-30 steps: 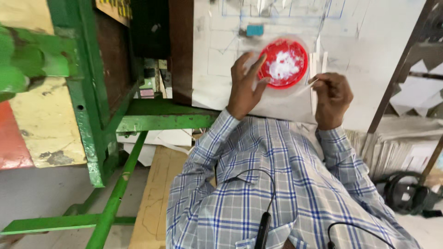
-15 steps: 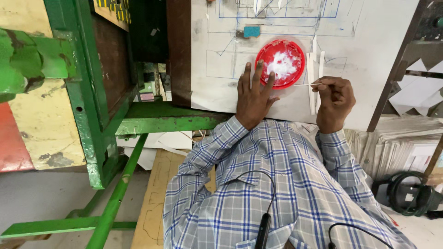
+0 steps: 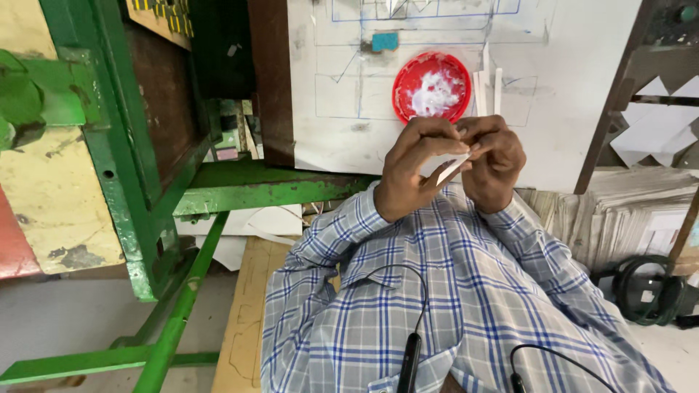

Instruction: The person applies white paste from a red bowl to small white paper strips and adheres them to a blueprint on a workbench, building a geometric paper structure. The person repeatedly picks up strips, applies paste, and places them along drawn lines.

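Together, fingers (image 3: 466,145) pinching white strip (image 3: 452,169)

Your left hand (image 3: 413,169) and right hand (image 3: 495,160) meet above your plaid shirt (image 3: 437,291), pinching a thin white strip (image 3: 453,169) between the fingertips. Just beyond, a red lid (image 3: 431,87) holding white paste sits on the white counter (image 3: 568,87), loose strips (image 3: 488,80) beside it.

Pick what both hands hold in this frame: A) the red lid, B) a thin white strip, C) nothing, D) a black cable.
B: the left hand and right hand pinch a thin white strip between them, above the checked shirt; the red lid lies untouched on the table.
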Action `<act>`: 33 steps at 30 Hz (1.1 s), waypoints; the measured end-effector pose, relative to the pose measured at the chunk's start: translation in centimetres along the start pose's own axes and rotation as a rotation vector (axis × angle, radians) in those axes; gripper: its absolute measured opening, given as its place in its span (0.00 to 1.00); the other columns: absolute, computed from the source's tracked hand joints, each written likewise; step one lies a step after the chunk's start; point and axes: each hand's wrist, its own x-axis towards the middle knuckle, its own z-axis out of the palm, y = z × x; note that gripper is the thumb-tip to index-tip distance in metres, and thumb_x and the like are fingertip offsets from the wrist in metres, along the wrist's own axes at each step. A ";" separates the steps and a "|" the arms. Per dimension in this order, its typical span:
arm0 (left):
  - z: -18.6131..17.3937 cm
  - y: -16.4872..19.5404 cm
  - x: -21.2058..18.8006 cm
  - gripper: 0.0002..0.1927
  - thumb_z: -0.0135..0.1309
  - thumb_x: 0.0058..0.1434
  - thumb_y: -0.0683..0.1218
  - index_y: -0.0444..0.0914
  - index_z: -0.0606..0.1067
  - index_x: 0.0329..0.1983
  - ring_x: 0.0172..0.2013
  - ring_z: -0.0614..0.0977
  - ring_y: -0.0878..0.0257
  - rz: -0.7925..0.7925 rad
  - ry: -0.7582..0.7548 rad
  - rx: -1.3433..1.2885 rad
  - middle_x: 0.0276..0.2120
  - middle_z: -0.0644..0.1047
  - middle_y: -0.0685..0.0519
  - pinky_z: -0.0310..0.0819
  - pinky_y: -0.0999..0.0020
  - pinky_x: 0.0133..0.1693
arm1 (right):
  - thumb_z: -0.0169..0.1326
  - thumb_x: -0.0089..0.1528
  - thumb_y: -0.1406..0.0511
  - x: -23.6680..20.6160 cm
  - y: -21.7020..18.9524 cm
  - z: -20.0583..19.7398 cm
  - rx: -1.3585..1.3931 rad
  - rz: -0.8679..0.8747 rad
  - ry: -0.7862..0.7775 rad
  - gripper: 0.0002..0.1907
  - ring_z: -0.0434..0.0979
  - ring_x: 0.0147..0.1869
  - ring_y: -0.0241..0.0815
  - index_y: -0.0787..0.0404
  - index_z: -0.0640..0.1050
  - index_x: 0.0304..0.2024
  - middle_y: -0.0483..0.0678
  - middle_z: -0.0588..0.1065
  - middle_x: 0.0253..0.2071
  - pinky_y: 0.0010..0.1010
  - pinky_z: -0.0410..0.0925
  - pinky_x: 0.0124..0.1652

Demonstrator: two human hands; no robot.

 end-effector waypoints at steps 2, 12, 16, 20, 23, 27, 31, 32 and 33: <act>0.0 0.5 0.6 0.19 0.70 0.60 0.40 0.43 0.76 0.51 0.53 0.79 0.59 0.060 -0.002 0.007 0.52 0.72 0.53 0.79 0.69 0.51 | 0.55 0.70 0.73 0.0 -0.2 0.2 0.055 -0.012 0.011 0.07 0.77 0.57 0.44 0.59 0.72 0.45 0.51 0.73 0.52 0.33 0.72 0.56; 0.1 1.2 0.6 0.19 0.68 0.63 0.42 0.42 0.75 0.54 0.58 0.76 0.57 0.099 -0.124 0.149 0.57 0.70 0.51 0.78 0.63 0.55 | 0.53 0.72 0.68 -1.0 0.5 -1.0 -0.012 -0.036 0.001 0.15 0.77 0.59 0.46 0.58 0.66 0.59 0.52 0.71 0.54 0.35 0.74 0.56; 0.2 0.8 0.4 0.20 0.68 0.64 0.40 0.42 0.75 0.56 0.56 0.77 0.58 0.138 -0.118 0.175 0.56 0.70 0.50 0.79 0.66 0.50 | 0.53 0.73 0.70 -1.2 0.6 -1.2 -0.039 -0.021 0.011 0.13 0.78 0.58 0.47 0.58 0.66 0.57 0.53 0.71 0.53 0.34 0.75 0.54; 0.3 0.4 0.0 0.20 0.69 0.63 0.39 0.44 0.75 0.55 0.54 0.77 0.58 0.163 -0.064 0.160 0.55 0.70 0.51 0.79 0.66 0.47 | 0.53 0.74 0.71 -1.0 0.6 -1.0 -0.122 -0.068 -0.012 0.06 0.79 0.55 0.46 0.58 0.70 0.51 0.52 0.71 0.52 0.36 0.75 0.54; 0.1 0.2 -0.3 0.19 0.69 0.62 0.39 0.43 0.75 0.52 0.53 0.77 0.58 0.106 -0.092 0.160 0.54 0.71 0.51 0.77 0.68 0.43 | 0.57 0.66 0.69 -0.6 0.5 -0.7 -0.298 -0.113 0.000 0.07 0.78 0.50 0.45 0.60 0.71 0.43 0.54 0.71 0.51 0.29 0.71 0.44; -0.6 0.4 -0.3 0.18 0.68 0.62 0.37 0.42 0.75 0.52 0.54 0.78 0.57 0.120 -0.102 0.180 0.55 0.71 0.49 0.77 0.65 0.45 | 0.53 0.69 0.67 0.1 0.4 -0.6 -0.188 -0.135 -0.037 0.06 0.77 0.54 0.47 0.61 0.69 0.44 0.52 0.66 0.54 0.38 0.76 0.51; -1.7 1.1 -0.2 0.18 0.66 0.60 0.35 0.41 0.77 0.51 0.53 0.77 0.56 0.148 -0.115 0.243 0.54 0.72 0.49 0.75 0.62 0.46 | 0.48 0.74 0.73 0.6 0.5 -0.7 -0.191 -0.100 -0.024 0.05 0.77 0.54 0.47 0.61 0.68 0.43 0.52 0.64 0.56 0.37 0.76 0.49; -1.9 1.2 -0.2 0.19 0.67 0.60 0.35 0.41 0.77 0.51 0.53 0.76 0.55 0.151 -0.119 0.254 0.53 0.72 0.50 0.75 0.62 0.46 | 0.48 0.74 0.73 0.8 0.7 -0.7 -0.180 -0.106 -0.025 0.05 0.77 0.54 0.46 0.61 0.69 0.43 0.52 0.64 0.56 0.38 0.76 0.49; -2.1 1.3 -0.1 0.19 0.67 0.60 0.35 0.41 0.77 0.52 0.53 0.76 0.55 0.163 -0.122 0.269 0.53 0.72 0.50 0.75 0.61 0.46 | 0.47 0.74 0.74 0.9 0.8 -0.8 -0.183 -0.099 -0.028 0.04 0.77 0.54 0.47 0.61 0.68 0.43 0.52 0.64 0.56 0.37 0.76 0.49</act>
